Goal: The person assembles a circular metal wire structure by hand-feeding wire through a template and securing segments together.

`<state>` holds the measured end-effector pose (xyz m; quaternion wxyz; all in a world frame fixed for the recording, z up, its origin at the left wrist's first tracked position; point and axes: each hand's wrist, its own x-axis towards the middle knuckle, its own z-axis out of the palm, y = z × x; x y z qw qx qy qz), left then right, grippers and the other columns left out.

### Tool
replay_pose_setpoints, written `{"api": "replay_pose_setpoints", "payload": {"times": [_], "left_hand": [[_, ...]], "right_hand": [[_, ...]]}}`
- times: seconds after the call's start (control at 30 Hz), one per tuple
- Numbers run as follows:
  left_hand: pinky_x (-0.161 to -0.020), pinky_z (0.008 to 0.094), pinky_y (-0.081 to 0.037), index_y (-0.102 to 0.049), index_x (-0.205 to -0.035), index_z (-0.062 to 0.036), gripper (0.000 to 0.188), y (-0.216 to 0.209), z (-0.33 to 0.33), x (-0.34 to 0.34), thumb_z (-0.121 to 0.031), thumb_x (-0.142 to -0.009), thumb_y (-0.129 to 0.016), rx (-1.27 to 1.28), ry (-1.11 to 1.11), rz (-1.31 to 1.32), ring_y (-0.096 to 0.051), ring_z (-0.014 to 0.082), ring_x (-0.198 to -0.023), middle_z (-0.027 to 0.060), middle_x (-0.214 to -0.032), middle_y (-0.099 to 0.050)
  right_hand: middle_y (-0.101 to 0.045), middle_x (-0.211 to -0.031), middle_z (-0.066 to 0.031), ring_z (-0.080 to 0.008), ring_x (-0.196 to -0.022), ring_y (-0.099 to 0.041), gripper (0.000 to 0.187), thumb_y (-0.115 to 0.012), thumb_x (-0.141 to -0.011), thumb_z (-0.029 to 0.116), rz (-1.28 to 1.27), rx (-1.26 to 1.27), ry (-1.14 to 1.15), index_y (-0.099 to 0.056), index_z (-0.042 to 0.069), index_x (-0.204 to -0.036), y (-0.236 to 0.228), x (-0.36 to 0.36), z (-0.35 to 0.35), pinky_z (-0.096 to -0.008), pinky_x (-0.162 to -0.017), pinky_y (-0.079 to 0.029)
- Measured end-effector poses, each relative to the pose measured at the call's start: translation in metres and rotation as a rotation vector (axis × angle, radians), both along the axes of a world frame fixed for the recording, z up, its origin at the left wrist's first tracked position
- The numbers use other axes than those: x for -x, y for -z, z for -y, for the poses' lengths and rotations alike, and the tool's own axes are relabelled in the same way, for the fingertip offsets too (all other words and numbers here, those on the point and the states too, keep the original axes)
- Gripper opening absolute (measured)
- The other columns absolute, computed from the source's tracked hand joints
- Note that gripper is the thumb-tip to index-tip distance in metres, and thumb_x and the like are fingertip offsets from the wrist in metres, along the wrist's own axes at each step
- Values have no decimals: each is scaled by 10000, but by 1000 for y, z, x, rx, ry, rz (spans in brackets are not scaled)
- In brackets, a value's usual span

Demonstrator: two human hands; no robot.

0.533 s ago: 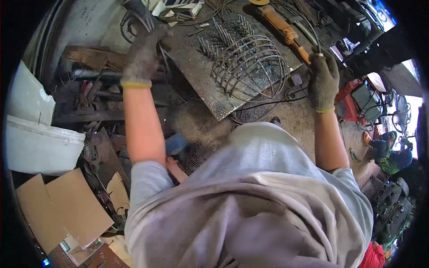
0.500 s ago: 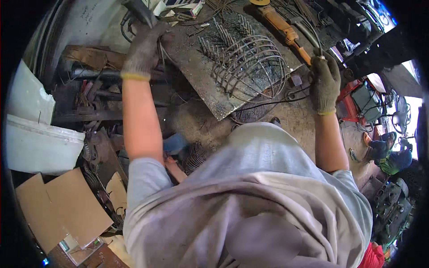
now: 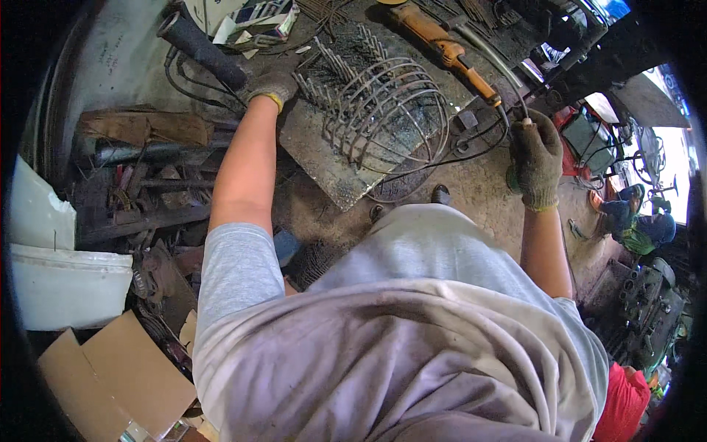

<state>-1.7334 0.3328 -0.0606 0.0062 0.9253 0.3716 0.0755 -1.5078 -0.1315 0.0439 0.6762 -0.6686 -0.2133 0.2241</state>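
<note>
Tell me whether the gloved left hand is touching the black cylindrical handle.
Touching. The head view shows the left hand gripping the lower end of the black handle, with the gloved fingers wrapped over it and no gap.

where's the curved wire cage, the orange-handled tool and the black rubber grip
curved wire cage (image 3: 383, 110), head view, on the middle hoops
orange-handled tool (image 3: 442, 48), head view, on the handle's middle
black rubber grip (image 3: 199, 50), head view, mid-length, above the gloved left hand (image 3: 269, 87)
</note>
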Motion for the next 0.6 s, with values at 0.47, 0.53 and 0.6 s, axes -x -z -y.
{"api": "replay_pose_setpoints", "payload": {"times": [0.47,0.53,0.6], "left_hand": [[-1111,442,-363,-510,-1400,-87,549,-77,55,29,-199,-865,-568,250,1,256,-472,414,-1313,222,-1356,-567],[-1057,412,-417,-572,-1346,-76,498,-88,63,37,-332,-919,-594,225,48,484,-557,346,-1246,192,-1326,-601],[-1019,389,-445,-584,-1331,-59,506,-111,110,42,-367,-931,-625,396,95,702,-594,293,-1198,172,-1291,-627]], "right_hand": [[-637,-859,-15,-74,-703,-549,293,-648,-947,200,80,146,-196,-660,1,-1161,-11,-15,-16,-240,-614,-454],[-640,-874,-18,-78,-747,-559,300,-654,-940,208,158,216,-243,-666,-2,-1155,-15,-22,-18,-241,-660,-460],[-645,-891,-4,-80,-802,-567,303,-659,-928,216,174,285,-382,-675,5,-1146,-17,-34,-16,-242,-707,-462]]}}
